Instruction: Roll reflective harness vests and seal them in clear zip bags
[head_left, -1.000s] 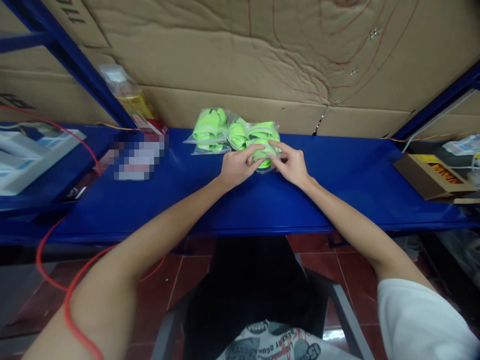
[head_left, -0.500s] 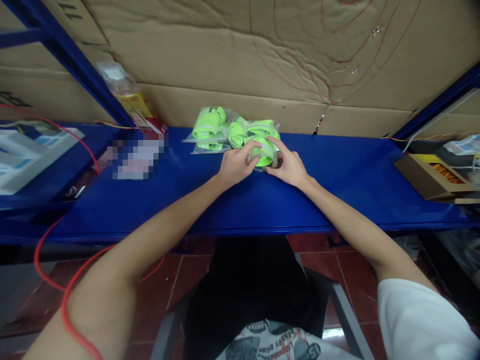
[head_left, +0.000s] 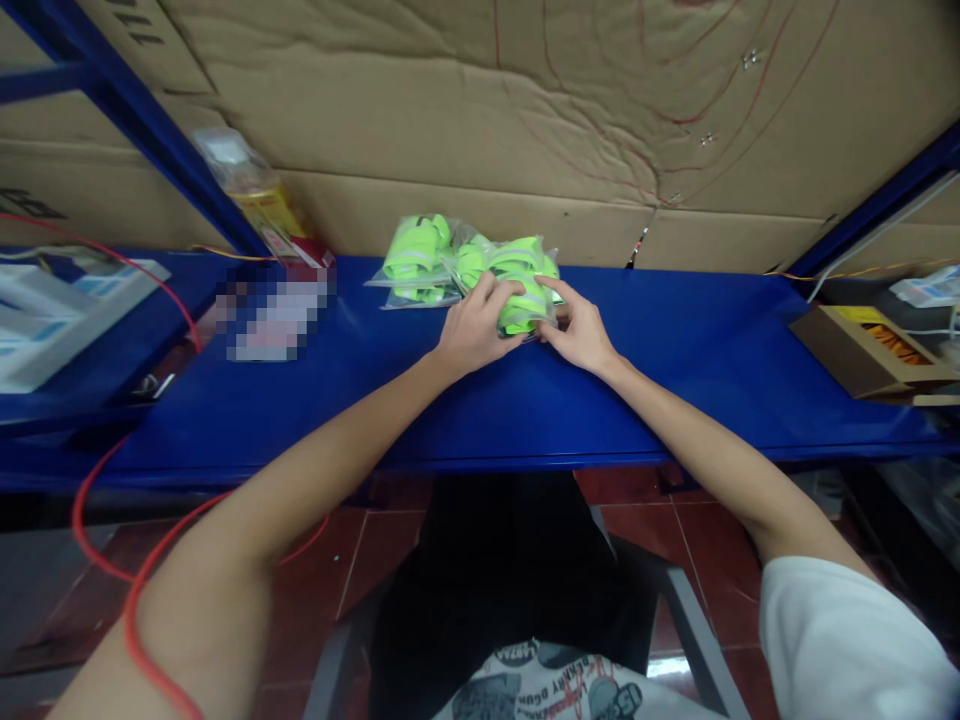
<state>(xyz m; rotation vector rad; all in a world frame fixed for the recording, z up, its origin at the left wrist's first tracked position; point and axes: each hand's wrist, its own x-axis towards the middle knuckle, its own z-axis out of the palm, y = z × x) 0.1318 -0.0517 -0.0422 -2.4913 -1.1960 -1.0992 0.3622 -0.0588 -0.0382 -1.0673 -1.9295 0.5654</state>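
Observation:
Both my hands meet at the back middle of the blue shelf [head_left: 675,380]. My left hand [head_left: 471,330] and my right hand [head_left: 579,330] are each closed on the same clear bag of neon green bands [head_left: 525,305], fingers curled over its top and sides. Just behind and to the left lies another clear bag of green bands [head_left: 415,256], flat on the shelf, partly under a further bag [head_left: 480,262].
A cardboard wall [head_left: 525,120] closes off the back. A plastic-wrapped yellow and red pack [head_left: 262,205] leans at the back left. An open brown box [head_left: 870,350] with orange pieces sits far right. White boxes [head_left: 52,310] lie far left. A red cable [head_left: 105,540] loops below.
My left fingers have spread further over the top of the bag, and the bag has shifted a little between my hands. My arms stay where they were.

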